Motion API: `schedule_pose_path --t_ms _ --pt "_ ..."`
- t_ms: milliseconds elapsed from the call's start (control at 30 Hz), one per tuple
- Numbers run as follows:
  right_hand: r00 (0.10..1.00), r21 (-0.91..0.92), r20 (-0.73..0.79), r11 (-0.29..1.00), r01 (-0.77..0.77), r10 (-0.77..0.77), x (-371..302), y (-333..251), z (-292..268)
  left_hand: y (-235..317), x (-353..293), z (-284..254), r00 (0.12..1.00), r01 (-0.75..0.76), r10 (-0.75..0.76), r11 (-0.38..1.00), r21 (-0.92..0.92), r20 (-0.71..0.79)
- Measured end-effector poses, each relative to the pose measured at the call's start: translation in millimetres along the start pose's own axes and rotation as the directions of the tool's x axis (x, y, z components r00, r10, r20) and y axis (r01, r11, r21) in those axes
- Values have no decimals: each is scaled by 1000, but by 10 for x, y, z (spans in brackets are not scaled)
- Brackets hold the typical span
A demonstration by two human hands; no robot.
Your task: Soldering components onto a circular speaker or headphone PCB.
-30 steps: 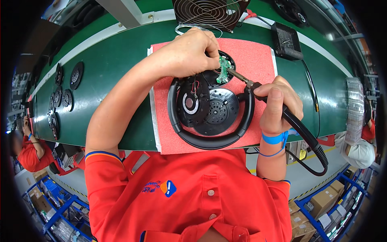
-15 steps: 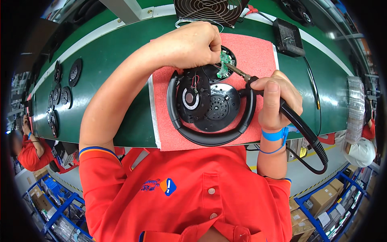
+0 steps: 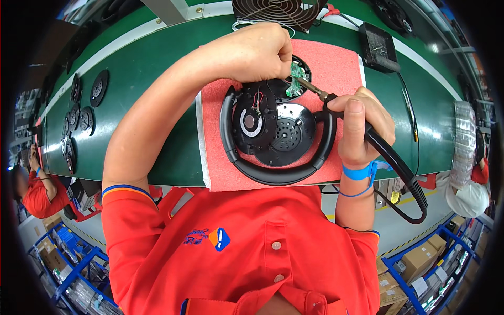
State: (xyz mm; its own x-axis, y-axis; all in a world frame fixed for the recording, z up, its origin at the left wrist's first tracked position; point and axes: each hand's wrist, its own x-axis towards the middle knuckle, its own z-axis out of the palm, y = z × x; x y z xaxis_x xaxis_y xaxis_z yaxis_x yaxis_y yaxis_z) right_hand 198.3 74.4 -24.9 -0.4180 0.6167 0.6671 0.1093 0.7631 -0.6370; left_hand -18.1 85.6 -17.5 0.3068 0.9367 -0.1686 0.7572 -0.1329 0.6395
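A pair of black headphones (image 3: 278, 177) lies on a pink foam mat (image 3: 341, 68), its ear cups opened up. Inside the far cup is a green circuit board (image 3: 297, 88). My right hand (image 3: 365, 126) is wrapped round a black soldering iron (image 3: 382, 146), whose metal tip touches or nearly touches the board. My left hand (image 3: 262, 52) is at the board's left edge with its fingers pinched together; what they hold, perhaps a thin wire, is hidden. Nearer to me, a round speaker driver (image 3: 251, 123) with fine red wires sits beside a perforated black disc (image 3: 286, 135).
Several black perforated discs (image 3: 85, 121) lie on the green table (image 3: 157, 68) to the left. A fan with a wire guard (image 3: 278, 11) stands at the back. A black open box (image 3: 379, 50) is at the back right, and stacked clear trays (image 3: 463, 142) are at the right edge.
The view has shifted slightly, so the table things sit a little higher in the picture. Both hands keep their places at the board, and the iron's tip stays on or near it.
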Motion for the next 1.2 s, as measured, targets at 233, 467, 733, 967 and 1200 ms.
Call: schedule_pose_path --t_ms 233,467,733,967,1200 --pt "998 29 -54 999 25 -24 -33 22 -19 -77 18 33 978 -164 166 986 24 -123" --pt "998 27 -56 999 26 -24 -41 18 -33 50 -16 -27 1000 13 -13 1000 14 16" --pt "998 20 -46 999 46 -45 -32 9 -22 0 -54 -10 999 -48 48 999 -7 -25" --pt "1000 -4 -26 1000 7 -7 -27 -11 -13 0 -57 31 999 -15 13 999 -51 -48" --pt "1000 -15 -17 1000 5 -5 -25 -10 -5 1 -62 47 998 -13 9 999 -50 -65"
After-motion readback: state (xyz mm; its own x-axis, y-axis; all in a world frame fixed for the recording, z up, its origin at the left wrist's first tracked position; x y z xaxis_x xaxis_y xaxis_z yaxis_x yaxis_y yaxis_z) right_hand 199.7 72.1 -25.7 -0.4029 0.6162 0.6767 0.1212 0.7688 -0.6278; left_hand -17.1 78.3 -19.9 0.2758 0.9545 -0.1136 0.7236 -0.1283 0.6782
